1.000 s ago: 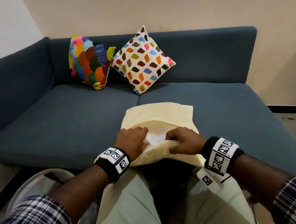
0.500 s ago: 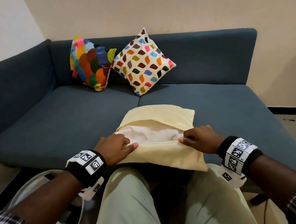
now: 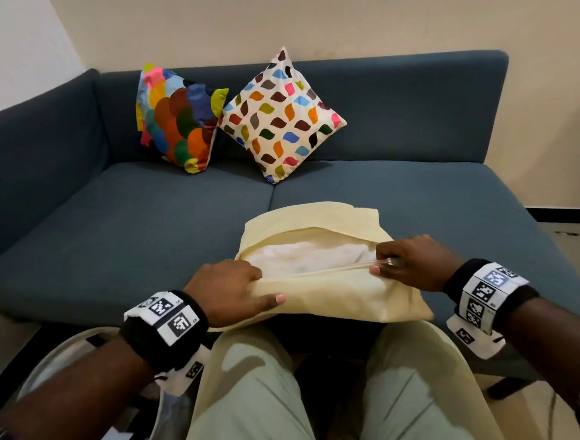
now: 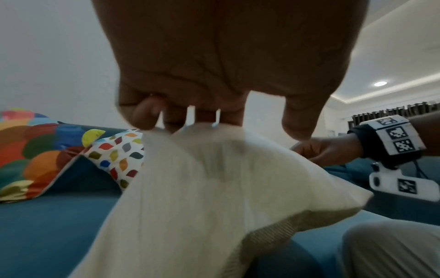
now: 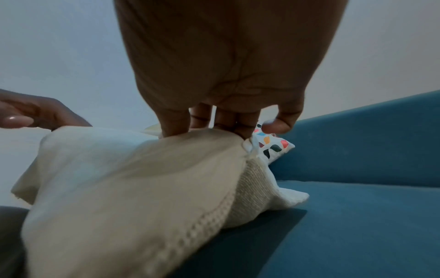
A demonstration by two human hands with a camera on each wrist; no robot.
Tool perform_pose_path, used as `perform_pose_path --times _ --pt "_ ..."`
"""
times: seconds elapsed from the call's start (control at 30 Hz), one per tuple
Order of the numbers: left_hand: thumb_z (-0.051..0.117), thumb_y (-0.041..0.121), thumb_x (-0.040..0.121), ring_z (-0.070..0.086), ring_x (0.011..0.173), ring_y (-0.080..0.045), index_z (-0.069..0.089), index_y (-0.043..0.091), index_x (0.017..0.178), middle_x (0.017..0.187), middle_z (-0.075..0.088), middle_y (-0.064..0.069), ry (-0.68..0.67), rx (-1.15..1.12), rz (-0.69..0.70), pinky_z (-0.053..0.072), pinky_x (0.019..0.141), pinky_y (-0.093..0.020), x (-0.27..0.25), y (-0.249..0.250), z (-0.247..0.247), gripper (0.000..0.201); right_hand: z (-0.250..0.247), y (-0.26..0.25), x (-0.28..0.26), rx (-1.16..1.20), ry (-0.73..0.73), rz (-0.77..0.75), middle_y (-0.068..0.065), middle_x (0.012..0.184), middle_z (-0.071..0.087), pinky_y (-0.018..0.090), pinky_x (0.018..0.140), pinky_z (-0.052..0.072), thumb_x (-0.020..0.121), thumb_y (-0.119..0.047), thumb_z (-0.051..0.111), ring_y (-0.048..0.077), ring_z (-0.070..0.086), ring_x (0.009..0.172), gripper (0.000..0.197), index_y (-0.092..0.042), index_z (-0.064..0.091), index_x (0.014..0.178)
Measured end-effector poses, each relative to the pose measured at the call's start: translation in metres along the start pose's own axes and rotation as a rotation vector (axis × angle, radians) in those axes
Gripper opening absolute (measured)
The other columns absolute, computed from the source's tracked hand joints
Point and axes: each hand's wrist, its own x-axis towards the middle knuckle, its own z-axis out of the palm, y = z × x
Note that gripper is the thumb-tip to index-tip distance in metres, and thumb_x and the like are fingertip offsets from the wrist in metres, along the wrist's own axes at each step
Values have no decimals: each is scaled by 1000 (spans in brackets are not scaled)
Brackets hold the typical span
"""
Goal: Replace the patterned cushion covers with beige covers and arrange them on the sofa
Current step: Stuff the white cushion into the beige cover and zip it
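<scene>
So, the count: three cushions total, two patterned ones and one in a beige cover (image 3: 338,295), all on one blue sofa (image 3: 111,232). The beige one lies at the front edge of the seat, stretched right between both hands. Its near edge is open and the white insert (image 3: 305,256) shows in the gap. The left hand (image 3: 228,289) grips the left corner of the opening, fingers curled over the fabric and thumb lying along the front. The right hand (image 3: 411,263) pinches the right end of the opening; something small and shiny sits at its fingertips, can't tell what. The scallop cushion (image 3: 175,121) and the leaf cushion (image 3: 281,117) lean on the backrest, well beyond the hands, touching each other.
</scene>
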Motion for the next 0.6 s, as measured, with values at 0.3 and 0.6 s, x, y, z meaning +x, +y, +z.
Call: perform_pose_path --times 0.3,0.6 --pt "33 78 84 55 94 -10 66 31 92 84 58 20 251 102 262 29 74 -35 -4 -4 11 58 -1 -8 4 120 -25 16 -13 72 60 37 67 52 90 -57 61 12 58 70 28 -32 58 78" --pt "40 61 96 45 95 1 53 38 113 100 47 21 186 -267 402 41 77 -35 -3 21 20 32 10 -99 30 307 8 -338 -7 121 63 38 93 49 100 -48 44 14 58 110 38 -30 62 128"
